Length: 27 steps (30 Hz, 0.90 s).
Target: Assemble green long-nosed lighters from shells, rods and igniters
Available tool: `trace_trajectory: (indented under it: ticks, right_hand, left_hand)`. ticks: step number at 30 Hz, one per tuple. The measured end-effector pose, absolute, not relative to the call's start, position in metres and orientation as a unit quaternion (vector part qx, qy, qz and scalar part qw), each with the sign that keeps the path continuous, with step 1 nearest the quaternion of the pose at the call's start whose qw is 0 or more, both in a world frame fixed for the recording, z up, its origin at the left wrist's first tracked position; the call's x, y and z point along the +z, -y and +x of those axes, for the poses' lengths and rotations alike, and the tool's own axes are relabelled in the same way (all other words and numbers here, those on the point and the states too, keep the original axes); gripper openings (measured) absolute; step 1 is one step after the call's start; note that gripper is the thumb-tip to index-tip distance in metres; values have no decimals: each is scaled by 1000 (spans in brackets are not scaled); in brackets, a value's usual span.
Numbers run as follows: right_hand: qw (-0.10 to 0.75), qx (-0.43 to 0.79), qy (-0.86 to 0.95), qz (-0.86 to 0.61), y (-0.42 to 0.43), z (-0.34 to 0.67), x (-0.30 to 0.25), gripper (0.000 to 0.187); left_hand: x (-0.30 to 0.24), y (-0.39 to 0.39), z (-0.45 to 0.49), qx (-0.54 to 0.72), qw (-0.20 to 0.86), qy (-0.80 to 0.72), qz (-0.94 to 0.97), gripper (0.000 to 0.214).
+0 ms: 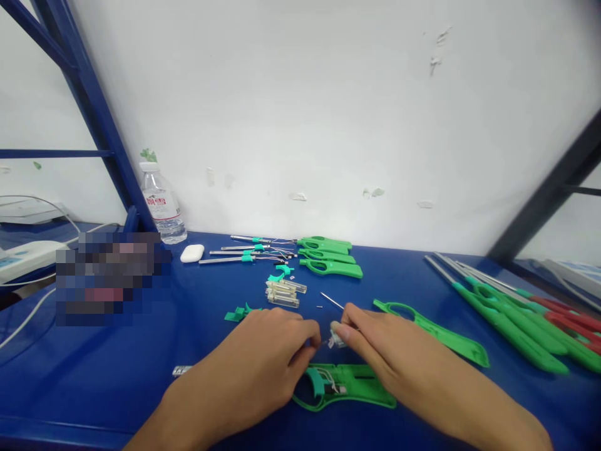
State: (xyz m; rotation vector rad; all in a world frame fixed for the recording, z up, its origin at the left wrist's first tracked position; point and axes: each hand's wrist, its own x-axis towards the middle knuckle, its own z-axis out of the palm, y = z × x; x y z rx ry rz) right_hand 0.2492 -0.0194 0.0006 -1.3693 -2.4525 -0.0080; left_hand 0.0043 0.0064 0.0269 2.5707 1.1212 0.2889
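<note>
Head view — one clear part [339, 339] pinched in right hand [378, 341], between thumb and finger; left hand [275, 351] curled, hold unclear. Two green shells [364, 383] near — four rods [223, 260] beyond.

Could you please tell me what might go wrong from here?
The small clear part in the right hand might slip and drop. The tiny loose piece on the blue table could easily be brushed away. The open green shell lies close to the left hand, so a bump might shift the wires in it.
</note>
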Motion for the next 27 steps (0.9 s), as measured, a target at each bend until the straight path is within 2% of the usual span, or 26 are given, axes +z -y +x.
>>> trace_trajectory:
  ticks: [6,15,27]
  right_hand:
    - [162,8,862,-480,18,251,-1,34]
    - [126,73,842,-519,17,247,3,41]
    - [123,92,839,-522,19,243,11,31]
  left_hand:
    - [27,-7,5,96,165,-385,903,22]
    - [26,-7,5,96,163,-385,903,22]
    - [25,-8,8,108,165,-385,902,21]
